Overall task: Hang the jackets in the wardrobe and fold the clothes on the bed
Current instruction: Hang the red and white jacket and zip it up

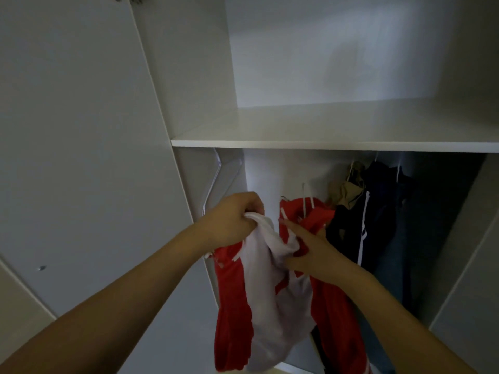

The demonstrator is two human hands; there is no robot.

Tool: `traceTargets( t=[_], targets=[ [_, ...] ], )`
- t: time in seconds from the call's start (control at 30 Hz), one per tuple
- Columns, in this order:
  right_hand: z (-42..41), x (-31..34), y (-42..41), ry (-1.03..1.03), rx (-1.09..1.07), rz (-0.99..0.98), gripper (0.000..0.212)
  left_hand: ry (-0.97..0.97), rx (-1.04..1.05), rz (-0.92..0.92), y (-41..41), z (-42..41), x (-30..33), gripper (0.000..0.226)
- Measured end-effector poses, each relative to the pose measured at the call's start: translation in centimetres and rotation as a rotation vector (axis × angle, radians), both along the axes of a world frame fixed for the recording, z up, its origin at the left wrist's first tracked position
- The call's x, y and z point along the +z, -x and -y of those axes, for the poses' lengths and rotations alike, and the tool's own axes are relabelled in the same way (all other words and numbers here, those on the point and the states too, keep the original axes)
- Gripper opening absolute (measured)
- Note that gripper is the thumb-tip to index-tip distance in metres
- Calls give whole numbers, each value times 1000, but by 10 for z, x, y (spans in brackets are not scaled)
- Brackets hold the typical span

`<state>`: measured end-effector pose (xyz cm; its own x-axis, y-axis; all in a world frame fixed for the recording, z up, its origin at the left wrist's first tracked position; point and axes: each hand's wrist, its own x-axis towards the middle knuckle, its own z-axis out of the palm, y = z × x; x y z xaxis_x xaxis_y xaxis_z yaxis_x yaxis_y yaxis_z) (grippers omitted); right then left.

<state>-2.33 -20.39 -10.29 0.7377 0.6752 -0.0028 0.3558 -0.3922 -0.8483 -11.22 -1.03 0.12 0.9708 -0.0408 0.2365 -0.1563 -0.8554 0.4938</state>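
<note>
A red jacket (232,298) with a white lining hangs in front of the open wardrobe's lower compartment. My left hand (232,220) is shut on the white collar fabric at its top left. My right hand (310,249) grips the jacket's front at the right, fingers partly extended over the red cloth. A white hanger (306,201) pokes up from the red shoulder behind my right hand. Whether it hangs on the rail is hidden under the shelf.
A white shelf (334,143) spans the wardrobe above the hanging space. A bare clear hanger (216,182) hangs at the left wall. A beige garment (345,190) and dark navy jackets (378,211) hang to the right. The open wardrobe door (81,157) stands at left.
</note>
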Motion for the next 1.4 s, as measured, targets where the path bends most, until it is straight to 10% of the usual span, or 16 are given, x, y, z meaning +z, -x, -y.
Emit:
traceTargets(
  t=[0.1, 0.27, 0.4, 0.53, 0.63, 0.9, 1.2, 1.4],
  targets=[
    [-5, 2, 10, -91, 21, -62, 81, 16, -88, -91, -7, 15, 9, 15],
    [-6, 12, 17, -350, -56, -131, 14, -47, -110, -104, -19, 19, 17, 14],
    [-6, 12, 18, -447, -176, -223, 19, -58, 116, 39, -22, -7, -3, 31],
    [-8, 3, 22, -547, -311, -239, 21, 714, 526, -126, -12, -26, -52, 26],
    [-8, -5, 24, -608, -346, -222, 25, 1124, 381, -381, 1, -14, -91, 24],
    [-3, -20, 34, -623, -416, -205, 21, 1205, 476, -505, -1, 16, -115, 30],
    [-2, -29, 41, -573, -483, -195, 23, 1246, 523, -232, -12, 30, -104, 47],
    [-2, -33, 46, -470, -555, -82, 24, 1293, 398, -186, -9, 39, -73, 21]
  ],
)
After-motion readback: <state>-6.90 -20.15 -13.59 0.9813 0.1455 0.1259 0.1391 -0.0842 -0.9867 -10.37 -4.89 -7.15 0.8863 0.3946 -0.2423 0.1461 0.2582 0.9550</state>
